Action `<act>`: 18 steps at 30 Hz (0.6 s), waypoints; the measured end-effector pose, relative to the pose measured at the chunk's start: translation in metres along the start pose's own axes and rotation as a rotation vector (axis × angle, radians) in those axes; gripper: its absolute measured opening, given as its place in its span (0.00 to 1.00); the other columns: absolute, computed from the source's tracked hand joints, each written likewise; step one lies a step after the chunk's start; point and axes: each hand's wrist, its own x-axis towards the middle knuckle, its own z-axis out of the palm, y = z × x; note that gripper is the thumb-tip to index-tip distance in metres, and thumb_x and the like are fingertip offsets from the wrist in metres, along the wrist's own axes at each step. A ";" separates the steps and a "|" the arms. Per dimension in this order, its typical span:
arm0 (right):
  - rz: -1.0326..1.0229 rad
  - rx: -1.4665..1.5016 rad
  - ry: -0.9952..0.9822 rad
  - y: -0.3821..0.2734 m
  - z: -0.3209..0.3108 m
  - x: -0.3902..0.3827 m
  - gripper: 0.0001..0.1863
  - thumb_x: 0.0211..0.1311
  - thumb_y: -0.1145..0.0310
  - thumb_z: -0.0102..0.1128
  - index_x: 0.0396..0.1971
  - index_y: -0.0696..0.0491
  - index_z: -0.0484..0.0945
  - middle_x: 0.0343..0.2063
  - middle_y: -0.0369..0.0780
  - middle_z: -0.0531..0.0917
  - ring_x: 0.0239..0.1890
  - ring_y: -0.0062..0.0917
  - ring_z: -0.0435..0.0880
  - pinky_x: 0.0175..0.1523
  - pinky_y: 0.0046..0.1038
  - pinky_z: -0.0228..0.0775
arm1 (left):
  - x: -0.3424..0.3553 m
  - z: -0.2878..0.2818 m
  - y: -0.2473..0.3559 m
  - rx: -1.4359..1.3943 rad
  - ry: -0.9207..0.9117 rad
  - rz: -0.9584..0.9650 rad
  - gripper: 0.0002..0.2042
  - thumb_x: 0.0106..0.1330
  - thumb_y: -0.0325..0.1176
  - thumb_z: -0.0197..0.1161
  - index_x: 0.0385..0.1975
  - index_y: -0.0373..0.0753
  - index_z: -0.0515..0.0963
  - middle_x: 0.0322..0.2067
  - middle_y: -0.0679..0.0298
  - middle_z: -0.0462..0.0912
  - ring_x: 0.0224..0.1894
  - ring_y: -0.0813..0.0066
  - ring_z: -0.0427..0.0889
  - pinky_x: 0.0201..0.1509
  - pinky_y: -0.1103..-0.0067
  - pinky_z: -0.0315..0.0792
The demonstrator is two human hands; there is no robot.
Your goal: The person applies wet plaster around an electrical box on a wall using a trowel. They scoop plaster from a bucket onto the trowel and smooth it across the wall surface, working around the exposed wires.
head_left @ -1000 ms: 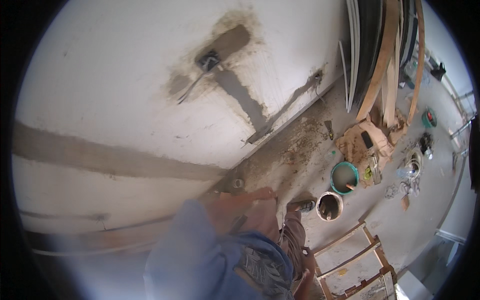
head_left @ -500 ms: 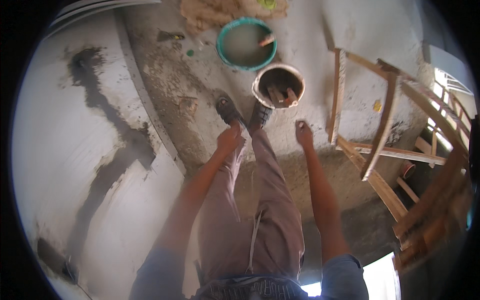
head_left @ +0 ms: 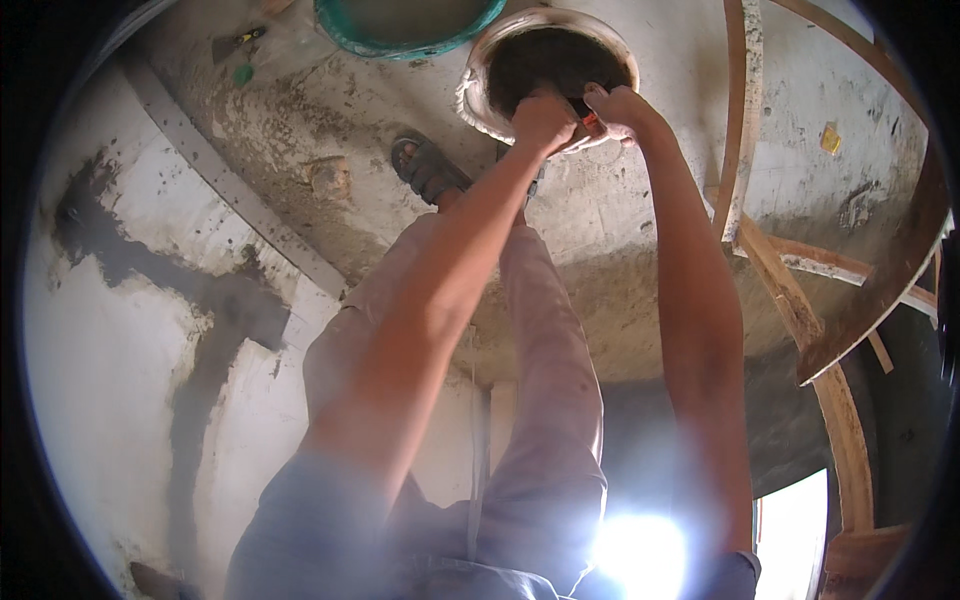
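Note:
A round bucket (head_left: 477, 104) with a pale, crusted rim stands on the floor before my feet, dark wet mortar (head_left: 540, 60) inside it. Both my hands are at its near side. My left hand (head_left: 545, 122) is closed over the near rim, its fingers curled round something hidden beneath them. Close beside it, my right hand (head_left: 622, 110) is closed too, thumb raised. Between the hands shows a small reddish piece (head_left: 590, 122), perhaps part of a tool handle; my fingers cover most of it.
A green basin (head_left: 410, 48) of cloudy water sits just beyond the bucket to the left. Wooden frame pieces (head_left: 740, 120) stand on the right. A scraper-like tool (head_left: 238, 42) lies far left. The wall (head_left: 130, 330) at left has a dark mortar patch.
Both hands have moved forward from beside my legs to the near rim of the bucket. The view has shifted, so bucket and basin appear higher up and nearer.

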 end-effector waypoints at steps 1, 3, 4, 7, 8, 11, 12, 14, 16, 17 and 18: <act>-0.041 -0.008 0.007 0.009 0.000 -0.009 0.37 0.60 0.46 0.54 0.52 0.69 0.71 0.42 0.58 0.82 0.45 0.46 0.84 0.34 0.44 0.78 | -0.008 -0.003 -0.002 0.025 0.053 0.056 0.16 0.62 0.42 0.57 0.38 0.34 0.80 0.29 0.48 0.81 0.34 0.53 0.85 0.39 0.70 0.80; -0.138 -0.072 0.139 0.024 0.005 -0.029 0.37 0.60 0.49 0.54 0.58 0.66 0.65 0.41 0.60 0.81 0.43 0.49 0.84 0.34 0.47 0.78 | -0.020 -0.020 -0.011 0.101 -0.090 0.210 0.14 0.65 0.39 0.54 0.38 0.35 0.80 0.26 0.53 0.80 0.32 0.58 0.85 0.35 0.70 0.78; -0.187 -0.136 0.250 0.032 0.015 -0.034 0.36 0.60 0.53 0.54 0.63 0.61 0.61 0.40 0.59 0.81 0.42 0.52 0.84 0.39 0.49 0.78 | -0.026 -0.032 -0.016 0.141 -0.157 0.281 0.13 0.67 0.38 0.52 0.38 0.36 0.80 0.24 0.55 0.80 0.31 0.61 0.84 0.34 0.70 0.78; -0.141 -0.156 0.416 0.032 0.022 -0.059 0.34 0.59 0.60 0.55 0.65 0.51 0.60 0.43 0.56 0.82 0.45 0.54 0.82 0.47 0.50 0.75 | -0.060 -0.078 -0.012 -0.982 -0.381 -0.500 0.13 0.73 0.38 0.50 0.39 0.38 0.79 0.27 0.64 0.80 0.32 0.73 0.82 0.31 0.72 0.76; -0.135 -0.144 0.431 0.020 0.025 -0.066 0.34 0.58 0.61 0.55 0.65 0.49 0.60 0.43 0.56 0.82 0.46 0.55 0.82 0.50 0.50 0.74 | -0.071 -0.087 -0.024 -1.114 -0.395 -0.528 0.13 0.73 0.39 0.50 0.40 0.38 0.78 0.30 0.65 0.80 0.34 0.76 0.82 0.32 0.74 0.76; -0.116 -0.187 0.453 0.003 0.031 -0.054 0.35 0.57 0.66 0.56 0.66 0.47 0.57 0.46 0.55 0.81 0.48 0.51 0.82 0.52 0.46 0.74 | -0.094 -0.099 -0.029 -1.444 -0.294 -0.609 0.12 0.74 0.38 0.51 0.46 0.37 0.76 0.39 0.66 0.80 0.40 0.80 0.82 0.37 0.79 0.78; -0.117 -0.215 0.451 -0.003 0.037 -0.046 0.36 0.58 0.67 0.57 0.66 0.48 0.55 0.47 0.55 0.80 0.49 0.48 0.82 0.52 0.44 0.75 | -0.099 -0.100 -0.035 -1.542 -0.226 -0.640 0.13 0.73 0.38 0.52 0.48 0.37 0.74 0.42 0.65 0.80 0.42 0.80 0.81 0.38 0.80 0.79; -0.075 -0.174 0.485 -0.010 0.058 -0.034 0.34 0.58 0.68 0.57 0.65 0.48 0.58 0.49 0.54 0.79 0.49 0.47 0.82 0.51 0.44 0.76 | -0.106 -0.101 -0.038 -1.617 -0.162 -0.666 0.14 0.72 0.37 0.55 0.52 0.38 0.72 0.45 0.65 0.80 0.44 0.79 0.80 0.43 0.81 0.79; -0.077 -0.128 0.509 -0.013 0.078 -0.034 0.32 0.58 0.70 0.57 0.64 0.48 0.60 0.50 0.52 0.78 0.49 0.45 0.82 0.51 0.44 0.76 | -0.121 -0.122 -0.014 -1.643 -0.029 -0.695 0.14 0.71 0.39 0.56 0.50 0.38 0.74 0.41 0.67 0.80 0.40 0.79 0.80 0.39 0.81 0.76; -0.109 -0.117 0.495 -0.015 0.090 -0.034 0.32 0.58 0.70 0.57 0.63 0.48 0.61 0.51 0.51 0.77 0.50 0.45 0.82 0.50 0.44 0.76 | -0.126 -0.122 -0.018 -1.667 -0.013 -0.661 0.14 0.71 0.38 0.56 0.51 0.38 0.73 0.43 0.67 0.80 0.42 0.79 0.80 0.42 0.80 0.77; -0.132 -0.106 0.488 -0.009 0.100 -0.030 0.31 0.58 0.71 0.58 0.63 0.48 0.62 0.51 0.51 0.76 0.50 0.44 0.82 0.50 0.44 0.76 | -0.129 -0.118 -0.025 -1.691 -0.008 -0.623 0.15 0.71 0.38 0.57 0.51 0.38 0.73 0.44 0.67 0.80 0.44 0.78 0.80 0.44 0.79 0.77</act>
